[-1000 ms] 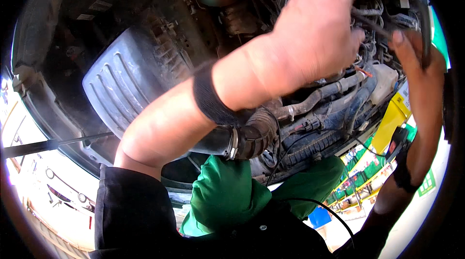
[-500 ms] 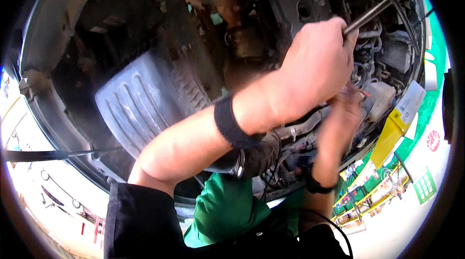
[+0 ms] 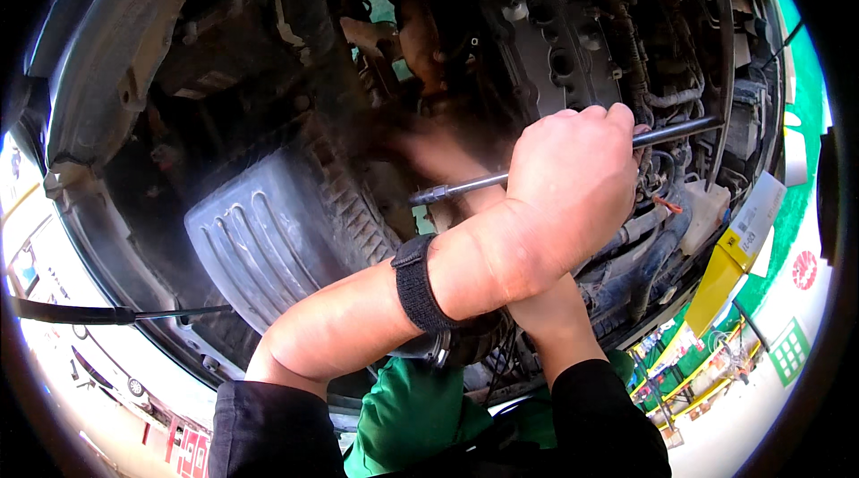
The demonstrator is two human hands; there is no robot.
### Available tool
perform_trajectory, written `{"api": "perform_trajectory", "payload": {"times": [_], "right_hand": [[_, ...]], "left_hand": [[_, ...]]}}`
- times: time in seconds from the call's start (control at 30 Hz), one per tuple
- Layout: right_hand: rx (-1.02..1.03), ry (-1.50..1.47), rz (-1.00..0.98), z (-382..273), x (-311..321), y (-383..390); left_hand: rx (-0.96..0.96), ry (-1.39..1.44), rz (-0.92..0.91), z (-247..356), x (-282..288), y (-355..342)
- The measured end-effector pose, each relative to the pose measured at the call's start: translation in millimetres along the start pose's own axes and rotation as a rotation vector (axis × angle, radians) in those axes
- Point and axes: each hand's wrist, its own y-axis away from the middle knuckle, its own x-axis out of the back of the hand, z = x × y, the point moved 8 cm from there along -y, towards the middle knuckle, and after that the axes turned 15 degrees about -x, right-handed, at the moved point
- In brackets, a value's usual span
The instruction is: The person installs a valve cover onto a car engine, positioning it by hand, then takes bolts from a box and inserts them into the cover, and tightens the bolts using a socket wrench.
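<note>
My left hand [image 3: 573, 192] is closed around the shaft of a T-handle socket wrench [image 3: 676, 131], held nearly level above the car's engine. The wrench's thin socket end [image 3: 429, 195] points left, and its crossbar [image 3: 727, 49] lies at the right of the engine bay. Beneath my left forearm crosses my right arm, and my right hand [image 3: 429, 149] reaches into the dark gap beside the engine, left of the black engine cover [image 3: 555, 58]. Motion smears its fingers, so what they touch is unclear. Nearest to it on the left is a ribbed grey plastic housing [image 3: 259, 236].
A dark hose with a metal clamp [image 3: 440, 356] runs below my left wrist. Pipes and a pale plastic reservoir [image 3: 707, 214] sit at the right, near a yellow and white label card [image 3: 734, 241]. A thin support rod [image 3: 170, 312] crosses the left edge.
The wrench has swung down from a steep slant to nearly level, its socket end now showing. My right hand has moved left from the right side, passing under my left arm.
</note>
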Motion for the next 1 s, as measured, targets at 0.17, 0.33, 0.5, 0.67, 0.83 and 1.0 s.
{"api": "perform_trajectory", "payload": {"times": [0.17,0.33,0.5,0.67,0.83,1.0], "right_hand": [[-0.171,-0.275,-0.052,19.4,-8.0,-4.8],[-0.150,-0.628,0.038,93.1,-21.4,-58.3],[-0.272,-0.831,-0.217,91.2,-30.5,-51.7],[-0.025,-0.740,-0.189,40.8,-27.9,-32.9],[-0.034,-0.520,-0.085,2.6,-28.2,-3.4],[0.029,-0.392,-0.144,1.2,-38.5,-13.9]], "left_hand": [[0.002,-0.030,0.014,-3.5,7.2,1.1],[0.006,-0.023,0.018,-3.0,9.4,-2.4],[0.003,0.051,0.028,4.8,6.0,-7.5],[0.030,0.004,0.065,-10.9,10.9,3.6],[0.025,0.009,0.064,-5.5,11.6,-0.2],[0.061,0.040,0.072,-8.7,11.6,-2.6]]}}
